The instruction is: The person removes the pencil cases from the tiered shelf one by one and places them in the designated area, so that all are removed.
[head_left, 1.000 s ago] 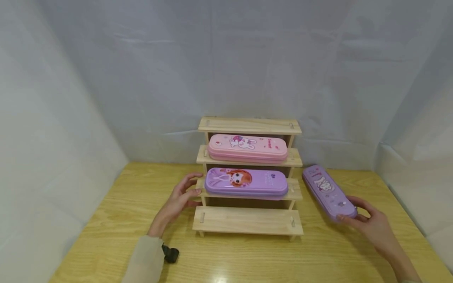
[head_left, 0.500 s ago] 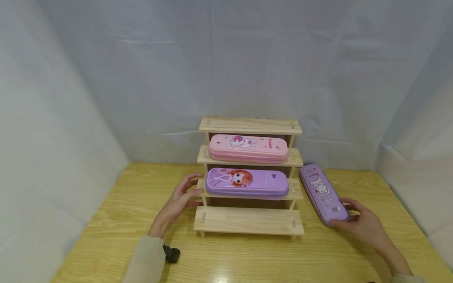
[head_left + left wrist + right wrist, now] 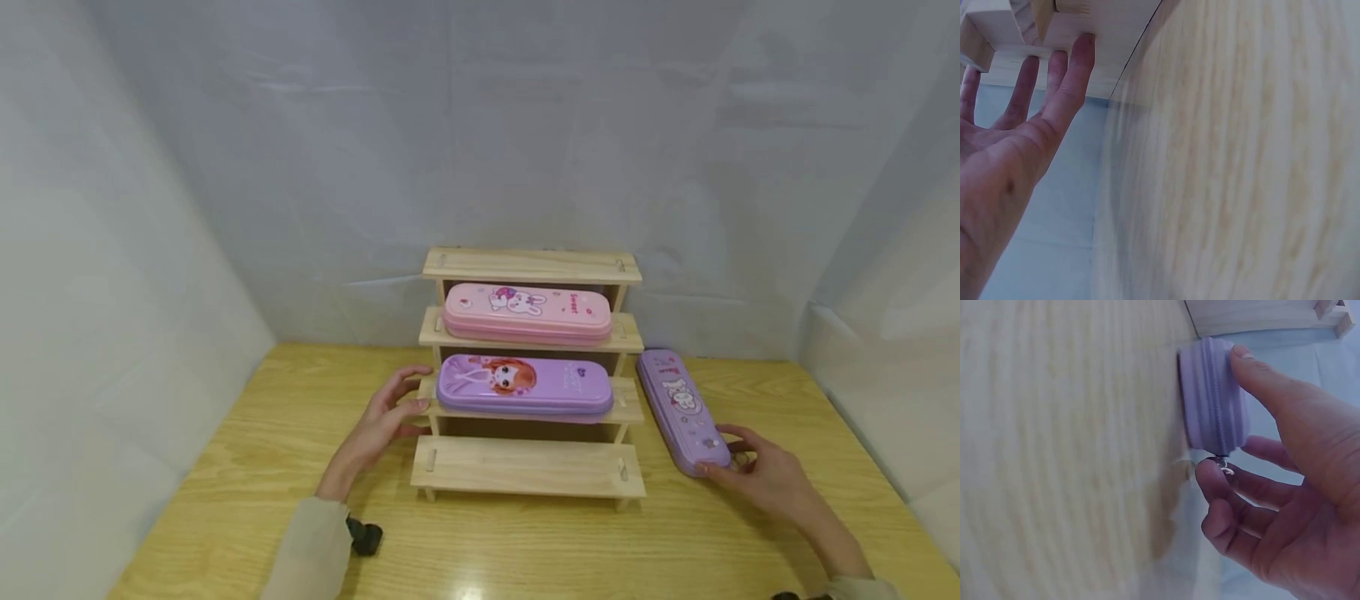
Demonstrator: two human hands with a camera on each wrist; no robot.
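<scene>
One lilac zip-up pencil case lies on/just over desk R of 4-tier wooden rack, near end pinched by R hand; L hand, well apart, touches rack's side, fingers extended. End-only grip = poss. twist/slip if lifted.

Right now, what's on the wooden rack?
On the wooden rack, a pink case lies on the second board down and a purple case on the third. The board surface beneath each case is covered.

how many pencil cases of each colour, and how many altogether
Pink: 1, the pink case on the rack
Purple: 2, the girl-print case on the rack and the off-rack case in the right hand
Total: 3
</scene>
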